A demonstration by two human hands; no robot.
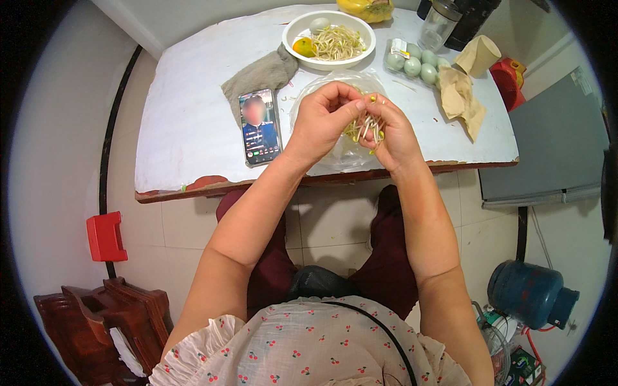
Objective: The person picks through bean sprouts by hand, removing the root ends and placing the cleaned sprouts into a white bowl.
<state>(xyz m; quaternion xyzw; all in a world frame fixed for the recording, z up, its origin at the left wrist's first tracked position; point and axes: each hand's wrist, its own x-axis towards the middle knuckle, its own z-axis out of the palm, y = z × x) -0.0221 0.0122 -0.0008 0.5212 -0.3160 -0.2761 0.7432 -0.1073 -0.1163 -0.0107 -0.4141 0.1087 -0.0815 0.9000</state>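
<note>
My right hand (398, 132) holds a small bunch of bean sprouts (369, 126), their pale stems and yellow heads poking out between the fingers. My left hand (321, 116) meets it, thumb and forefinger pinched at a sprout by the right fingertips. Both hands are above a clear plastic bag (350, 157) on the table, with more sprouts partly hidden behind them. Beyond the bag stands a white bowl (333, 64) containing bean sprouts (340, 43), a pale egg (319, 25) and an orange-green fruit (304, 47).
Left of the bag, a phone (260, 128) with a lit screen rests against a grey cloth (260, 72). Rightward are a plastic carton of eggs (413, 66), crumpled brown paper (461, 101) and a glass jar (438, 26). The white tabletop (188, 120) has a chipped front edge.
</note>
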